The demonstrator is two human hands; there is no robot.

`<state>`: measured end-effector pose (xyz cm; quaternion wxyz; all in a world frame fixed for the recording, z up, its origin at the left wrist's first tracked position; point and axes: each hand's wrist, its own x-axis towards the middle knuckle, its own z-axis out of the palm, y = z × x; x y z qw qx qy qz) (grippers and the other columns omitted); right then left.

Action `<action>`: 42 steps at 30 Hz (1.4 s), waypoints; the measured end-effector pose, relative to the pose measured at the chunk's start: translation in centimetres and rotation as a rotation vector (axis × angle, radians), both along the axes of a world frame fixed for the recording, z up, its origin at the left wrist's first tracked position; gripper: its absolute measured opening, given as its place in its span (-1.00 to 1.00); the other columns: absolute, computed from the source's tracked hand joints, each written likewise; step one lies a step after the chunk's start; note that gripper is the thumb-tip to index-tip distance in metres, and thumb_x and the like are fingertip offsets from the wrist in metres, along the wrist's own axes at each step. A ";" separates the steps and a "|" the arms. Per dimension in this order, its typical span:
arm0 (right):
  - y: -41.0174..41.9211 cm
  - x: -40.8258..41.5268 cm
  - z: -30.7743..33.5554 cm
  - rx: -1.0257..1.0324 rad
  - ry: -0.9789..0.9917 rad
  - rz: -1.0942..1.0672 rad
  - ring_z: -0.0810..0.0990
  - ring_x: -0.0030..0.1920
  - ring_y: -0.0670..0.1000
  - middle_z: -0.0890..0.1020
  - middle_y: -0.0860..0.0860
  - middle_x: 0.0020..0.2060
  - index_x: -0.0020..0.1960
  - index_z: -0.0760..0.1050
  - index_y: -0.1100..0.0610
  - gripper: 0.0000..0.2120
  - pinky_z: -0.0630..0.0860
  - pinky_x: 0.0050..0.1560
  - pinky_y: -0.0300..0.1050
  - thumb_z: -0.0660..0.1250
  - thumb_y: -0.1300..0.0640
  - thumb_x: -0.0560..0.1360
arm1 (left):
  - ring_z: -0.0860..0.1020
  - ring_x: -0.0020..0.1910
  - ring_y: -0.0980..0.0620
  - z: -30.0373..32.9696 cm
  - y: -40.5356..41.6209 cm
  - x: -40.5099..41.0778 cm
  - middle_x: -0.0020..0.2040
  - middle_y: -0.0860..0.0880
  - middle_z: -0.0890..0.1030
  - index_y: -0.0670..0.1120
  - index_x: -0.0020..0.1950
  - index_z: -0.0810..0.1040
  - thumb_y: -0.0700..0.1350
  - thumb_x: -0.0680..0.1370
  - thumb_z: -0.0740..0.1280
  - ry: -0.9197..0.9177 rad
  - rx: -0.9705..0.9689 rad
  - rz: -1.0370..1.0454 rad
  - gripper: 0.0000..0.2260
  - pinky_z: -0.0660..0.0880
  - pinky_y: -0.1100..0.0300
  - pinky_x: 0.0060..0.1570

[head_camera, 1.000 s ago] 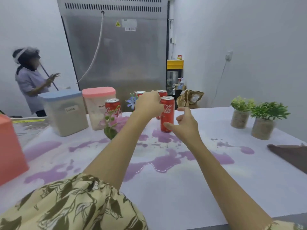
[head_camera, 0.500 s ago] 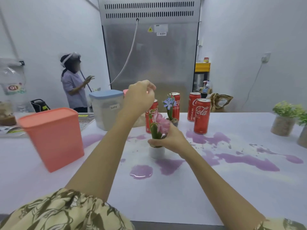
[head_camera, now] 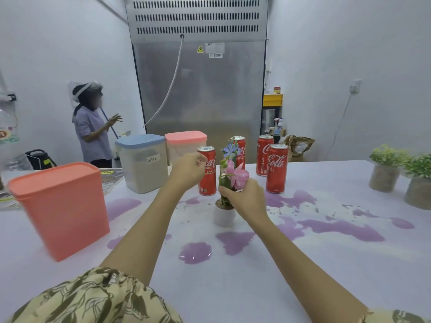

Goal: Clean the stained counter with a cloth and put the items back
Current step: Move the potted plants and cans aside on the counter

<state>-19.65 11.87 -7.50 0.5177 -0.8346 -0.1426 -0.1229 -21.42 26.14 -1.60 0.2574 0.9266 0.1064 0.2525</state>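
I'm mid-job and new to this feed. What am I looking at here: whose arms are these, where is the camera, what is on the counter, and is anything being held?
There is no machine: these are a person's bare arms, seen from a camera worn on the head, looking forward and down. The right hand grips the stems of the pink flower in a small white pot. The left hand is raised with curled fingers in front of a Coca-Cola can; whether it touches the can is unclear. On the white counter lie purple spills, three more cans, an orange container, a jar labelled latte, a pink-lidded jar and two green plants. No cloth shows.
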 end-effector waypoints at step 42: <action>-17.7 8.9 8.5 0.399 -0.304 -0.373 0.59 -0.17 0.02 0.61 -0.02 -0.26 -0.12 0.55 0.09 -0.81 0.58 -0.07 -0.01 0.51 0.08 0.35 | 0.58 -0.06 -0.05 11.2 -16.2 13.7 0.05 -0.11 0.60 -0.09 0.08 0.66 -0.16 0.53 0.33 -0.676 0.082 -0.160 -0.82 0.41 0.29 -0.12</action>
